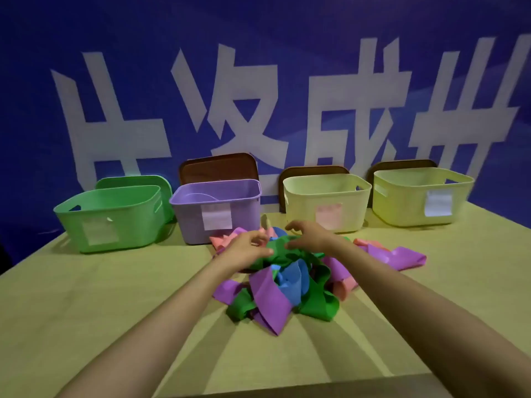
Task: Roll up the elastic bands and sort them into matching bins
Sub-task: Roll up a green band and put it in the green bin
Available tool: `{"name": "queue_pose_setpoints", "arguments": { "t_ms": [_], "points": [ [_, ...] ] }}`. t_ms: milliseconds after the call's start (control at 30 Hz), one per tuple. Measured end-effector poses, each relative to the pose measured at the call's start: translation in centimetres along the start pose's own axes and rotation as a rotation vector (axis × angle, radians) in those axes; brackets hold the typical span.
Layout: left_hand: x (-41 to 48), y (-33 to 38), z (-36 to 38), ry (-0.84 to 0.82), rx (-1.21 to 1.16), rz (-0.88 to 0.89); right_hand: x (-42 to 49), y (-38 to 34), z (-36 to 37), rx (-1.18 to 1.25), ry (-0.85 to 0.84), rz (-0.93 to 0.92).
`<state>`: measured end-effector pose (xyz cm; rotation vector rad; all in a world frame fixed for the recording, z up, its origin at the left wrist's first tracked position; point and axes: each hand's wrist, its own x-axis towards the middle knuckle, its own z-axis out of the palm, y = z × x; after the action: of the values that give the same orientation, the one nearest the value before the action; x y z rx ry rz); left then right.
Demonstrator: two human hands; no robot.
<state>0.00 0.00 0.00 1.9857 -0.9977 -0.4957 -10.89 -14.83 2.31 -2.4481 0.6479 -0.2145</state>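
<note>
Head view, then: where did the bands lie?

— I saw the pile of bands heaped near the middle of the table. Green, purple, blue and pink strips were tangled together, and one purple band trailed out toward 3 o'clock.

— And the bins?

— Four stood in a row along the far edge, from 10 o'clock round to 2 o'clock: the green bin, the purple bin, the cream bin and the yellow bin. Each had a pale label on its front wall and a lid standing on edge behind it.

— What of each grip?

— Both hands reached to the pile's 12 o'clock side, onto the green band. The left hand had its grip closed, with the fingers curled and pinching the band's edge against the thumb. The right hand sat just beside it, toward 3 o'clock. Its thumb lay against the same band, with the fingers arched and spread above. I could not tell whether that grip had hold of anything.
</note>
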Motion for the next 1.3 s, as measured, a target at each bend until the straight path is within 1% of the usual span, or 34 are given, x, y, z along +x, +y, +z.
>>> {"name": "queue_pose_setpoints", "arguments": {
  "t_ms": [67,133,233,267,333,400,467,533,600,633,700,733,767,800,833,900,967,1033,1133,1167,1233,1300],
  "points": [
    [0.4,-0.3,0.6,0.027,0.062,0.018,0.4,0.2,0.3,-0.112,-0.078,0.028],
    [1.0,-1.0,1.6,0.02,0.095,0.051,1.0,0.9,0.8,-0.163,-0.092,0.029],
    [2.5,-2.6,2.5,0.036,0.204,0.059,2.0,1.9,1.1,-0.096,0.021,-0.013],
    [3.0,-3.0,2.5,0.079,0.219,0.079,2.3,2.3,1.0,-0.056,0.062,-0.03],
    [3.6,-3.5,2.5,0.209,0.151,0.112,2.8,2.9,0.9,0.132,0.08,-0.055],
    [4.2,-3.7,2.1,0.355,0.088,0.18,3.2,2.7,0.8,0.42,0.077,-0.112],
    [4.7,-3.5,1.6,0.47,0.142,0.272,4.0,2.2,1.1,0.574,0.144,-0.161],
    [5.1,-3.9,1.1,0.476,0.203,0.3,5.0,1.2,1.7,0.688,0.239,-0.159],
    [5.1,-4.6,0.7,0.441,0.278,0.282,5.6,0.1,1.9,0.918,0.293,-0.102],
    [5.1,-5.3,0.6,0.418,0.296,0.267,5.8,-0.3,2.0,1.079,0.29,-0.061],
    [5.1,-6.3,0.3,0.392,0.241,0.242,6.0,-0.4,2.2,1.397,0.266,0.007],
    [5.1,-6.6,0.2,0.391,0.222,0.242,6.1,-0.1,2.3,1.501,0.27,0.032],
    [5.0,-6.9,0.0,0.41,0.214,0.255,6.0,-0.1,2.4,1.556,0.274,0.05],
    [5.0,-7.0,-0.1,0.435,0.206,0.26,6.0,0.1,2.6,1.565,0.285,0.062],
    [4.8,-6.8,-0.2,0.464,0.166,0.247,6.0,0.3,2.6,1.515,0.307,0.06],
    [4.2,-6.0,-0.5,0.556,0.017,0.213,5.9,0.8,2.8,1.231,0.38,0.023],
    [3.5,-4.8,-0.6,0.595,-0.186,0.187,5.3,1.1,3.1,0.927,0.417,-0.042],
    [2.9,-4.0,-0.4,0.57,-0.392,0.181,4.6,0.9,3.5,0.744,0.376,-0.17],
    [2.6,-3.6,-0.1,0.535,-0.462,0.216,3.5,0.2,4.3,0.644,0.138,-0.372],
    [2.6,-3.6,-0.1,0.505,-0.479,0.224,3.2,-0.2,4.4,0.561,0.119,-0.414],
    [2.7,-3.8,0.0,0.435,-0.534,0.219,3.1,-0.3,4.7,0.406,0.184,-0.457],
    [2.7,-3.9,0.0,0.38,-0.569,0.209,3.3,-0.3,4.6,0.385,0.274,-0.433]
  ]
}}
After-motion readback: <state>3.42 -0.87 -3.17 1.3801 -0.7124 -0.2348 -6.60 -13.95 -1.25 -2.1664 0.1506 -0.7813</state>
